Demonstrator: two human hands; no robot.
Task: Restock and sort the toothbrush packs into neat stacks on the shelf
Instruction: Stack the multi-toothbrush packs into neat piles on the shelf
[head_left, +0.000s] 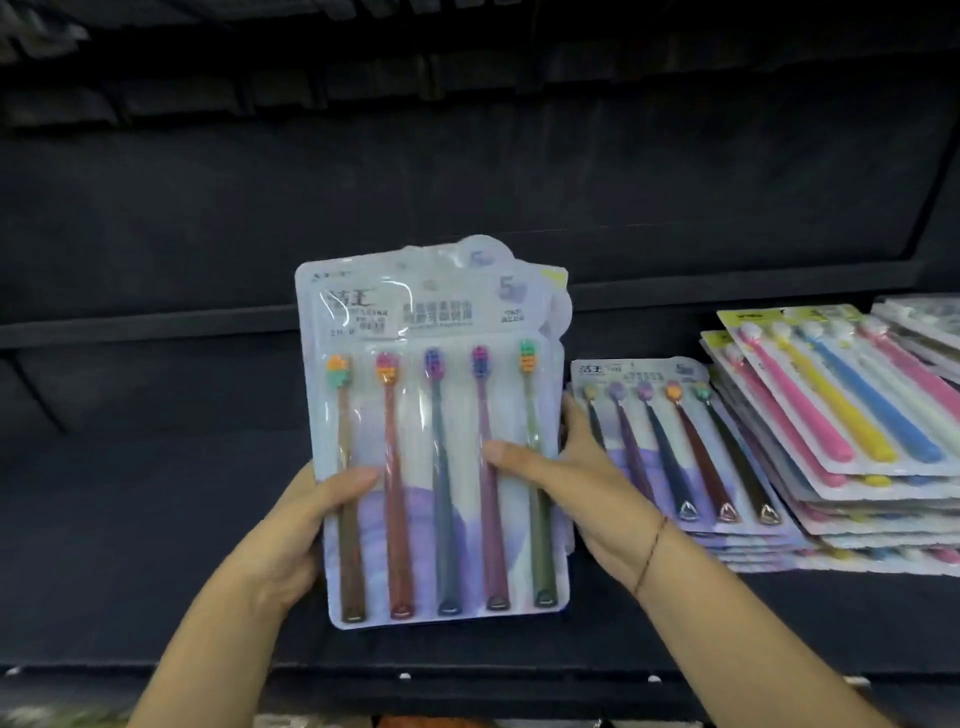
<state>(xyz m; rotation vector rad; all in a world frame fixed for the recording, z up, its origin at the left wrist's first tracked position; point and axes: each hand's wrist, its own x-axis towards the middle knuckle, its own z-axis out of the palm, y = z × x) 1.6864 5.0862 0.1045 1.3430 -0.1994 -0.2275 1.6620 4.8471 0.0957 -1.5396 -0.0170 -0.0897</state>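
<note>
fingers (353, 480) curl round a bundle of toothbrush packs (436, 441): i see the left hand (291, 525) gripping its left edge and the right hand (587, 488) its right, thumbs across the front. the bundle stands upright over the dark shelf (156, 519) (tops fanned unevenly), just left of a flat purple stack (670, 431), with a brighter stack (857, 415) beyond.
</note>
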